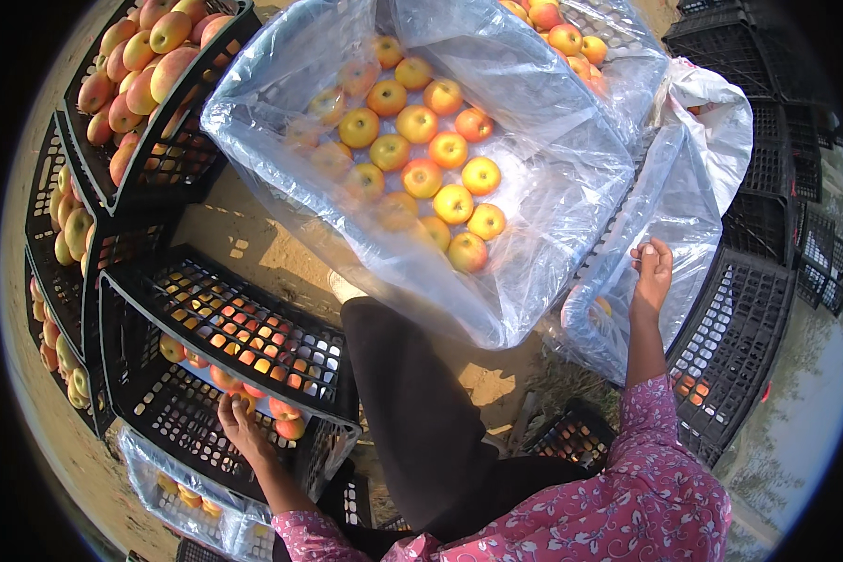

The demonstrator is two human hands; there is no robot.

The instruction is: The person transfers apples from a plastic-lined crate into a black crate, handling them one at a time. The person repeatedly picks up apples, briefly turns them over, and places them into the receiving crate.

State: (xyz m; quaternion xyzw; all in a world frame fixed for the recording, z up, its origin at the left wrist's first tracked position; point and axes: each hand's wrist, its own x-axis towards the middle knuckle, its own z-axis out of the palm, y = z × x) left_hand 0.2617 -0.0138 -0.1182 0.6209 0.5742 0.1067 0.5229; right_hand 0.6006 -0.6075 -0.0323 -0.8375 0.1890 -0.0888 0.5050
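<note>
My left hand (pixel 242 427) reaches into a black plastic crate (pixel 183 400) at the lower left, its fingertips at the red-yellow apples (pixel 226 378) inside; whether it grips one is hidden. At the right, my right hand (pixel 652 267) is raised over a plastic-lined crate (pixel 674 175), fingers loosely curled, with no apple seen in it. A large crate lined with clear plastic film (pixel 548 232) stands in front of me. Yellow-orange apples (pixel 416 124) lie in rows on its bottom, some seen through the film.
Black crates heaped with apples (pixel 140 77) are stacked at the left. Another lined crate of apples (pixel 565 40) stands at the top right. Black crates (pixel 737 337) line the right side. A smaller lined crate (pixel 183 499) is at the bottom left. Bare ground (pixel 281 253) shows between the crates.
</note>
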